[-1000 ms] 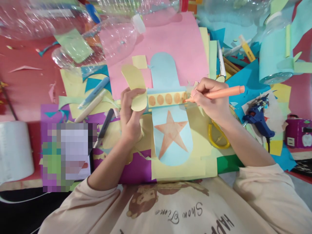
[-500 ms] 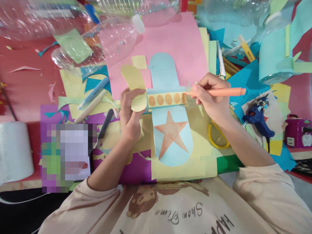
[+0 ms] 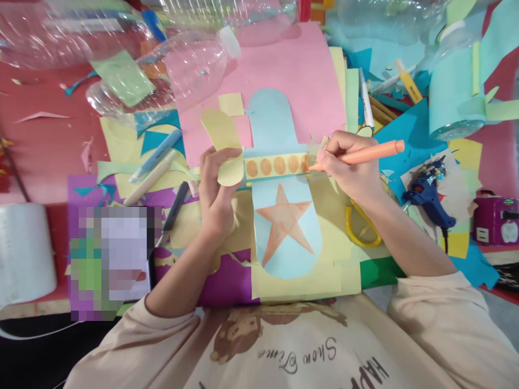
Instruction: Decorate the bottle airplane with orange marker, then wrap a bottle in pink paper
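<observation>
My right hand (image 3: 346, 162) pinches an orange marker (image 3: 375, 152), its tip at the last dot on the right end of a pale yellow strip (image 3: 258, 168). A row of several orange dots runs along this strip, which crosses a light blue paper piece (image 3: 271, 116) with rounded ends. Below the strip, an orange star (image 3: 284, 219) is coloured on the blue paper. My left hand (image 3: 218, 189) is closed on a yellow paper flap (image 3: 231, 168) at the strip's left end, thumb below and fingers over it.
Clear plastic bottles (image 3: 198, 65) lie at the back left. A blue glue gun (image 3: 432, 197) and yellow-handled scissors (image 3: 362, 229) are to the right. A paper-wrapped bottle (image 3: 456, 92) stands at the back right. Loose markers (image 3: 156, 154) and paper scraps lie left.
The marker tip has shifted slightly down along the last dot, and my right hand has lowered a little with it. My left hand keeps its hold on the flap.
</observation>
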Available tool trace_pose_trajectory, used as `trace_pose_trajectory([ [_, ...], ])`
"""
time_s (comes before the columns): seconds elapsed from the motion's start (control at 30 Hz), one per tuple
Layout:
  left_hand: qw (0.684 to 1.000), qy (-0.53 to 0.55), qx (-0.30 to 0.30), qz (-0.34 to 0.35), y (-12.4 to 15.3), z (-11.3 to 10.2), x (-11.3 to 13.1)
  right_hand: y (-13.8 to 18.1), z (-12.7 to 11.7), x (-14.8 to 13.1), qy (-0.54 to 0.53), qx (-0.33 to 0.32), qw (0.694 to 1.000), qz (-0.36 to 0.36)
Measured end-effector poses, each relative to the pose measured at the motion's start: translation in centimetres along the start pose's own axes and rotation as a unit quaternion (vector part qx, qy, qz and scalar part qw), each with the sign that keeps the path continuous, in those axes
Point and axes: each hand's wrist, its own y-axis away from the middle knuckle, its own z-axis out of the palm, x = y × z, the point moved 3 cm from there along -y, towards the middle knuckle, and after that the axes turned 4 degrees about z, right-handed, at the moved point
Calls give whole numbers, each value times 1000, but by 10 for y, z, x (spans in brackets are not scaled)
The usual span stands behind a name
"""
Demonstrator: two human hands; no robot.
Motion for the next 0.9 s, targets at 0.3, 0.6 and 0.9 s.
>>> trace_pose_trajectory([
  [0.3,1000,6,-2,-16,0,0,0,1,-1,-1,-5,23,1000,13],
  [0.6,1000,19,3,-25,-1,1,1,0,0,-4,-25,43,999,18],
  [0.9,999,17,-1,-37,-2,1,0,0,-1,-3,-4,56,998,29],
])
